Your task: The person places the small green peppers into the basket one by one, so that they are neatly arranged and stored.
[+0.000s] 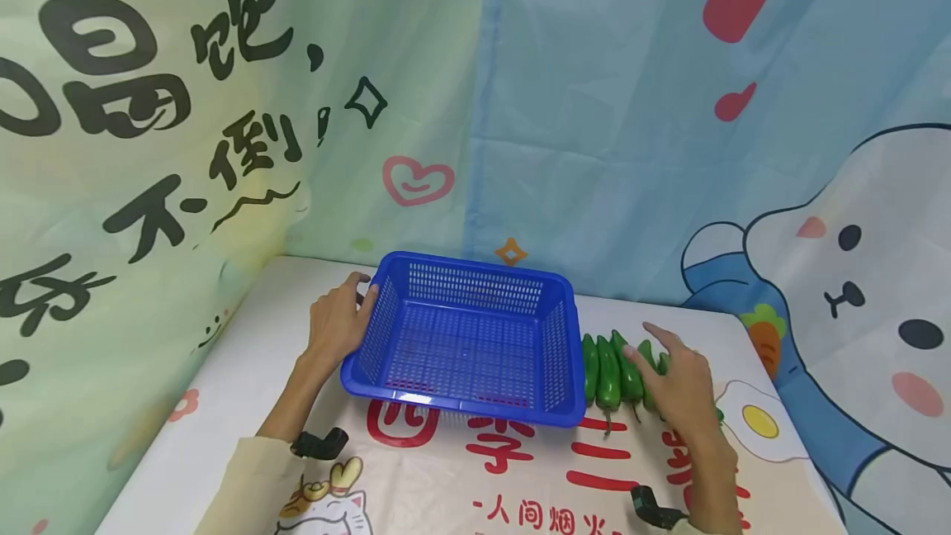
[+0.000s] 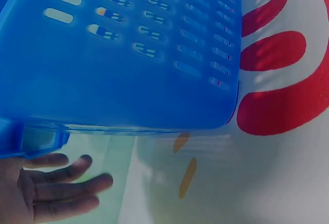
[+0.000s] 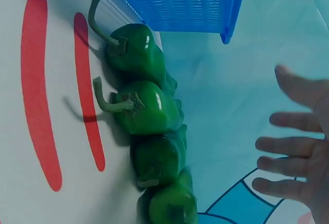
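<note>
In the head view, the blue rectangular basket of perforated plastic [image 1: 475, 408] is on the white printed tabletop [image 1: 238, 353]. At its nine-to-ten o'clock rim is the left hand [image 1: 338, 316], its fingers straight and apart (whether they bear weight, I cannot tell). At three o'clock lie the long glossy green peppers [image 1: 608, 374] in a row; near them is the right hand [image 1: 679, 386], fingers spread apart.

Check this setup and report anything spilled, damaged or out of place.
Nothing stands out. The blue basket is open side up and shows no cracks, and the green peppers lie in a tidy row beside it, with no visible damage or spill. The right hand partly hides some peppers.
</note>
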{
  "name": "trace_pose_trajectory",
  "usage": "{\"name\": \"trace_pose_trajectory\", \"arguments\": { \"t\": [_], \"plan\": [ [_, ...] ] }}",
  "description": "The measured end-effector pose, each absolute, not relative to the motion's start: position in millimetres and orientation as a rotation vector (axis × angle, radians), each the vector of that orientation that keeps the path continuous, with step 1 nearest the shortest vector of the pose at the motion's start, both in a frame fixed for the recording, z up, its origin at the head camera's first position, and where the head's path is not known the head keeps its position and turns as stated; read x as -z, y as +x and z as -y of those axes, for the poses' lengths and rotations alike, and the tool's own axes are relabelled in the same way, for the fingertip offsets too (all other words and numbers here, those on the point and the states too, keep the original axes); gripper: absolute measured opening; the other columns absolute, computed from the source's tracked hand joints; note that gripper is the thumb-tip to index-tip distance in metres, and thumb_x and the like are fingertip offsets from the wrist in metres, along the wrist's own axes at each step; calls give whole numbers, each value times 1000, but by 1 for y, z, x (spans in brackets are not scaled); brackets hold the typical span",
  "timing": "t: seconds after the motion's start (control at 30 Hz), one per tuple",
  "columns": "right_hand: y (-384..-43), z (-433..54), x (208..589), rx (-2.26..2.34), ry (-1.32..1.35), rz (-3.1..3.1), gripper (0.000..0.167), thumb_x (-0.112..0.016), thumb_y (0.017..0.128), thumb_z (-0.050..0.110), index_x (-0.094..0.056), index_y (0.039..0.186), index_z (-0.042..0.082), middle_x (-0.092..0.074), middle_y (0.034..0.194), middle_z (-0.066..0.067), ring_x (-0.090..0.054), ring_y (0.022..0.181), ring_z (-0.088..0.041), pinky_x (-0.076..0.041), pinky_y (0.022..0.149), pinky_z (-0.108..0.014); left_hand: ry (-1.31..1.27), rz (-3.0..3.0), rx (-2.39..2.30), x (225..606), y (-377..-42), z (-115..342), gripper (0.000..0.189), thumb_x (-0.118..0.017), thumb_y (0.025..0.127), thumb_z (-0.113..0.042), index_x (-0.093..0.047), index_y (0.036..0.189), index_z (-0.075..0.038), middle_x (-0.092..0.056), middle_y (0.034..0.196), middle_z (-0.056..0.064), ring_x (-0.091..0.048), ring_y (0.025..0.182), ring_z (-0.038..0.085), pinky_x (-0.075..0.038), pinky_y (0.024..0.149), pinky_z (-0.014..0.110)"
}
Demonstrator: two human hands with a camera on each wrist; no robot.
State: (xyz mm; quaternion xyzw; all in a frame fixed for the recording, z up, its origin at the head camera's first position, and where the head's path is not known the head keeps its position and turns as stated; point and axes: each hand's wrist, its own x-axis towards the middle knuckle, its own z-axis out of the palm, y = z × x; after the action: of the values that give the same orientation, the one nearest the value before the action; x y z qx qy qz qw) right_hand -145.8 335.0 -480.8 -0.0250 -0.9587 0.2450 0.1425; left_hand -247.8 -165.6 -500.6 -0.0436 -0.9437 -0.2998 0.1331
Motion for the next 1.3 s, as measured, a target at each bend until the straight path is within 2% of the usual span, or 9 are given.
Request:
{"name": "trace_pose_trajectory", "arguments": {
  "t": [0.3,0.5,0.63,0.83,0.97,1.07,1.2,1.23,1.3],
  "plan": [
    [-142,-357,483,-584,-227,2629,49,-73,104,32,-70,139,-1,-78,118,-31,-70,114,-56,-50,95,-70,-83,2762,976,503,-250,165,44,-52,114,-35,-70,127,3,-81,96,23,-76,76,35,-50,62,40],
    [-141,-371,488,-577,-286,2579,46,-73,103,33,-74,132,-2,-79,107,-31,-73,94,-52,-52,79,-61,-86,2765,995,503,-252,166,41,-53,114,-32,-70,125,3,-81,95,22,-75,73,33,-49,60,37],
    [-138,-380,492,-620,-317,2554,44,-73,103,31,-75,129,-5,-79,101,-32,-71,90,-48,-46,75,-51,-84,2765,1010,504,-252,166,41,-53,114,-33,-70,126,4,-81,95,23,-74,74,33,-48,61,37],
    [-133,-390,496,-748,-394,2557,45,-70,106,33,-75,130,-6,-78,105,-31,-70,98,-45,-46,83,-47,-80,2774,1016,504,-252,165,42,-53,115,-33,-69,127,4,-81,97,24,-76,76,34,-50,62,39],
    [-131,-397,502,-812,-425,2561,45,-69,108,35,-75,131,-3,-79,111,-29,-70,103,-41,-46,81,-26,-81,2785,1023,505,-252,166,43,-52,115,-33,-69,128,4,-81,99,25,-76,78,36,-51,62,40],
    [-131,-403,506,-842,-444,2539,45,-72,106,35,-76,131,-2,-79,114,-28,-69,95,-20,-40,76,-10,-84,2779,1035,505,-253,166,43,-52,115,-33,-68,128,4,-81,99,25,-76,77,35,-50,61,38],
    [-131,-408,509,-880,-497,2491,46,-74,105,36,-76,132,-1,-79,118,-27,-54,86,9,-37,74,-1,-76,2760,1061,506,-253,165,42,-53,114,-32,-68,128,4,-80,97,25,-75,75,34,-48,60,36],
    [-130,-409,510,-895,-514,2481,46,-74,105,36,-75,133,-1,-79,120,-27,-55,86,9,-37,73,0,-73,2758,1066,506,-253,165,42,-53,114,-32,-68,128,4,-80,98,25,-75,75,34,-48,60,36],
    [-129,-411,511,-913,-540,2467,47,-72,106,36,-75,134,-1,-78,122,-28,-65,91,-4,-37,73,1,-72,2755,1073,506,-253,165,42,-53,114,-32,-68,128,5,-80,98,25,-75,76,34,-48,61,36]
  ]
}}
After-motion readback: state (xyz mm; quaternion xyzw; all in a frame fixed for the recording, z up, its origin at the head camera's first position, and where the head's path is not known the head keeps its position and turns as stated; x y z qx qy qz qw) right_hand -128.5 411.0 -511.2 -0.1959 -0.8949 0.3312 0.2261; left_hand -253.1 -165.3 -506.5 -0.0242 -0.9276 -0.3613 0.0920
